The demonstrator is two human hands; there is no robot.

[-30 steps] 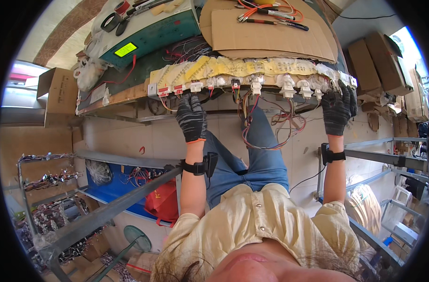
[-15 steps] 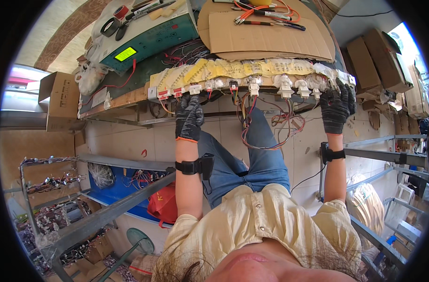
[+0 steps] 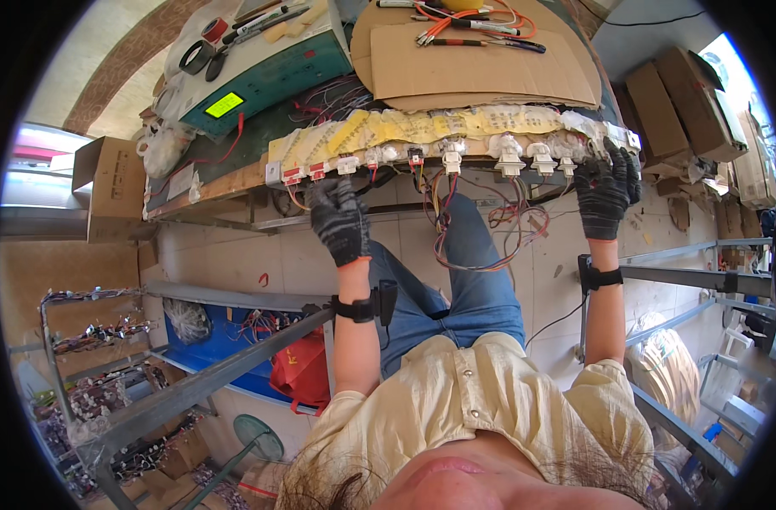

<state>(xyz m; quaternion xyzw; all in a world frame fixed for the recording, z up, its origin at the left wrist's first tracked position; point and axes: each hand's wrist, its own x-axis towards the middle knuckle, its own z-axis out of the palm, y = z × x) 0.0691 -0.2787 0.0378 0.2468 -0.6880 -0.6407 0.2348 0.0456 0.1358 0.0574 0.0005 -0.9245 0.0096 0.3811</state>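
Reaching up, my left hand (image 3: 340, 223) in its dark glove sits just under the row of small white and red plugs (image 3: 456, 155) on the front edge of the workbench (image 3: 209, 189). Its fingers look curled, but I cannot tell if it holds anything. My right hand (image 3: 605, 190), gloved too, grips the right end of that row. Coloured wires (image 3: 481, 229) hang between my arms.

- Left hand (image 3: 341, 221), gloved, was raised just below the row of white and red connectors (image 3: 456, 157) at the workbench edge (image 3: 209, 189).
- Right hand (image 3: 606, 191), gloved, gripped the row's far end.
- Loose coloured wires (image 3: 481, 229) hung between both hands.
- A green tester (image 3: 264, 81) and cardboard sheet (image 3: 481, 64) lay on top.
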